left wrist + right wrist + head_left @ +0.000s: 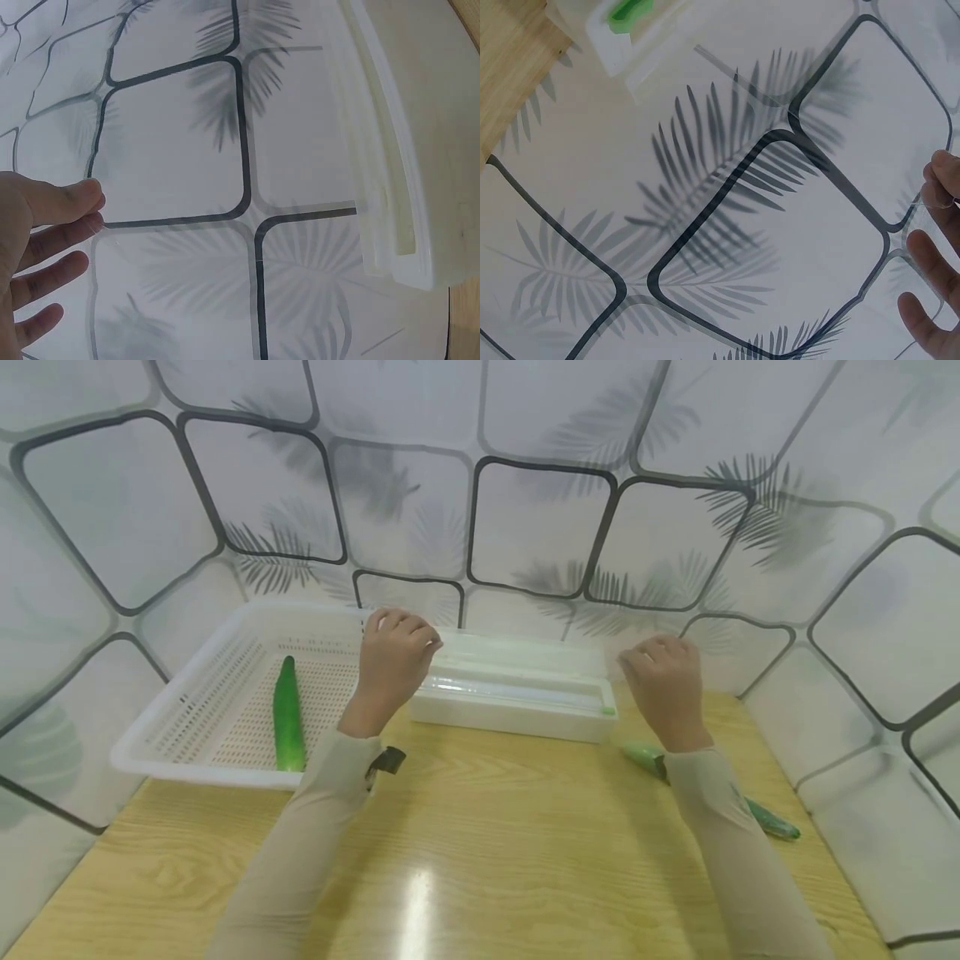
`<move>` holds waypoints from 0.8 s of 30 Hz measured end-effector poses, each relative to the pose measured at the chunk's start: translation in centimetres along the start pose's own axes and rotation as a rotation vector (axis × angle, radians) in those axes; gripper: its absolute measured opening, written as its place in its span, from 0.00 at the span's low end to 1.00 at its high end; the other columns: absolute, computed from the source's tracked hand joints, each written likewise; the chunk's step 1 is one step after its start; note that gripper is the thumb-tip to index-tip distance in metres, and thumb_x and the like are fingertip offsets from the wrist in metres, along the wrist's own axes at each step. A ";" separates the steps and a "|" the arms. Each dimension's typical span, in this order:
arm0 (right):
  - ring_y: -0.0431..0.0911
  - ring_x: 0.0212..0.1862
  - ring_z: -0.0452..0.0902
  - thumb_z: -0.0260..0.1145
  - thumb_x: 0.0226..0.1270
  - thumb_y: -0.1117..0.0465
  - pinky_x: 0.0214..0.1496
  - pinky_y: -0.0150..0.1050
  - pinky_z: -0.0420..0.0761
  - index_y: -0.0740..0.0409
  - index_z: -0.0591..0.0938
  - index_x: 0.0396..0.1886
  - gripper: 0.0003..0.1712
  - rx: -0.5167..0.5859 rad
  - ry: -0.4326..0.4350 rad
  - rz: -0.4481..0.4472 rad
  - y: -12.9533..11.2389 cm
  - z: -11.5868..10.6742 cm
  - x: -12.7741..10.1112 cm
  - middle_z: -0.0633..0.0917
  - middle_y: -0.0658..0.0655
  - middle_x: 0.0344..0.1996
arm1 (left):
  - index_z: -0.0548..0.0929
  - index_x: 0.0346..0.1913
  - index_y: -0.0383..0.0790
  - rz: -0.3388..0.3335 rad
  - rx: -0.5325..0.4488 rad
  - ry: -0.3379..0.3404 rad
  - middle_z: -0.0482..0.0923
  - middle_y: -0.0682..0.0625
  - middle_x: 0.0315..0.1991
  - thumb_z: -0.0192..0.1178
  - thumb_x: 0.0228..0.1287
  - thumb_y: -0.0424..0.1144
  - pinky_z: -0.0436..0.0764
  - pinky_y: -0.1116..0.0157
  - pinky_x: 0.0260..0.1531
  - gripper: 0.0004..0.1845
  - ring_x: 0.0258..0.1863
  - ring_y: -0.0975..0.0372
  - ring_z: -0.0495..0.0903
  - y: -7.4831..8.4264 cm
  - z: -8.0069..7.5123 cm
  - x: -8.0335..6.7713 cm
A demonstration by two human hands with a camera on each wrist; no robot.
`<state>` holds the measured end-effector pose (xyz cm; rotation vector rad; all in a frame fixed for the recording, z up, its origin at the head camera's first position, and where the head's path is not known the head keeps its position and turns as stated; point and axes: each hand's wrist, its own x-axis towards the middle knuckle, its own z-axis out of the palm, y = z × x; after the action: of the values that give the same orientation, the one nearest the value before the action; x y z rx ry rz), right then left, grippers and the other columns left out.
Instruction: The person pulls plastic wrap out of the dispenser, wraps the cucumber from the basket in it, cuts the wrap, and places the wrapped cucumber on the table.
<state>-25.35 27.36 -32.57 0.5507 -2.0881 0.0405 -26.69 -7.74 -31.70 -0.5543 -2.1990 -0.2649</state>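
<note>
Left hand and right hand pinch clear film above the unlabelled dispenser box.

fingers pinching clear film, patterned wall

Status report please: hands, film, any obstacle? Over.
Left hand and right hand each pinch the clear film. Film stretched from the box. Nothing blocks it; cucumber lies in basket.

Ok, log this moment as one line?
left hand: pinches film | right hand: pinches film | dispenser box: on table | cucumber: in basket
</note>
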 end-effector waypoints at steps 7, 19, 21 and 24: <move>0.59 0.37 0.77 0.65 0.60 0.65 0.42 0.55 0.72 0.65 0.84 0.27 0.07 0.024 0.000 -0.006 -0.4 -1.0 0.0 0.85 0.63 0.26 | 0.85 0.29 0.41 0.019 0.000 0.018 0.86 0.49 0.33 0.67 0.54 0.37 0.74 0.54 0.54 0.03 0.42 0.54 0.81 0.0 -0.4 -0.1; 0.58 0.35 0.79 0.67 0.57 0.66 0.41 0.55 0.75 0.65 0.84 0.25 0.06 0.015 0.036 -0.004 -0.9 -2.3 0.3 0.85 0.62 0.24 | 0.85 0.28 0.40 0.042 -0.017 0.034 0.86 0.48 0.33 0.67 0.54 0.37 0.73 0.54 0.55 0.03 0.41 0.53 0.80 0.2 -1.5 -0.2; 0.58 0.34 0.79 0.68 0.55 0.66 0.40 0.54 0.75 0.66 0.84 0.24 0.05 0.020 0.050 -0.007 -1.0 -2.5 0.3 0.85 0.62 0.24 | 0.85 0.28 0.40 0.042 -0.018 0.034 0.86 0.48 0.33 0.67 0.54 0.37 0.73 0.54 0.55 0.03 0.42 0.53 0.81 0.3 -1.8 -0.2; 0.58 0.33 0.79 0.68 0.55 0.66 0.40 0.55 0.75 0.66 0.83 0.24 0.05 0.027 0.068 -0.010 -1.1 -2.9 0.5 0.84 0.62 0.23 | 0.85 0.28 0.40 0.040 -0.019 0.035 0.86 0.48 0.33 0.67 0.54 0.37 0.73 0.54 0.55 0.04 0.42 0.53 0.81 0.4 -2.2 -0.2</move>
<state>-22.80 26.85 -30.81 0.5686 -2.0216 0.0806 -24.85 -8.25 -30.43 -0.5986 -2.1510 -0.2728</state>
